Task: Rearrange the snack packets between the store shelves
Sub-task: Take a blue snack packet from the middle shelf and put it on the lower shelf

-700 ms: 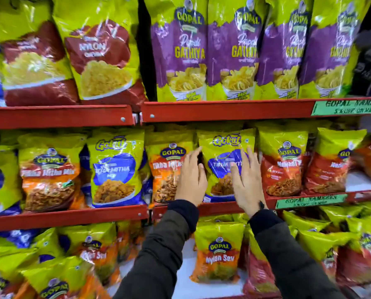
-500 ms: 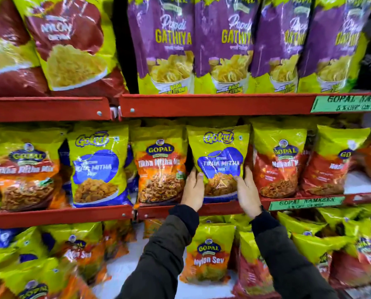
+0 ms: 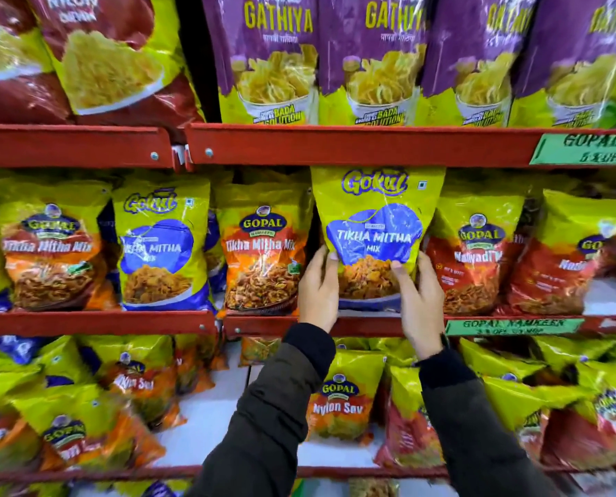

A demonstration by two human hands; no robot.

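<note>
A yellow-green and blue Gokul Tikha Mitha Mix packet (image 3: 376,224) stands upright on the middle red shelf (image 3: 367,326), its top in front of the shelf rail above. My left hand (image 3: 317,288) grips its lower left side and my right hand (image 3: 419,299) grips its lower right side, thumbs on the front. An orange Gopal Tikha Mitha Mix packet (image 3: 263,252) stands just left of it, a red Gopal packet (image 3: 473,256) just right. A second Gokul packet (image 3: 161,252) stands further left.
Purple Gathiya packets (image 3: 371,59) fill the top shelf, dark red Nylon packets (image 3: 95,59) at top left. The lower shelf holds Gopal Nylon Sev packets (image 3: 340,396) with a bare white patch (image 3: 209,417) beside them. Green price labels (image 3: 514,326) are fixed to the shelf rails.
Both hands slid down from the packet's upper front to its lower sides and closed on it. The packet now sits higher and nearer the camera, and the view has moved closer.
</note>
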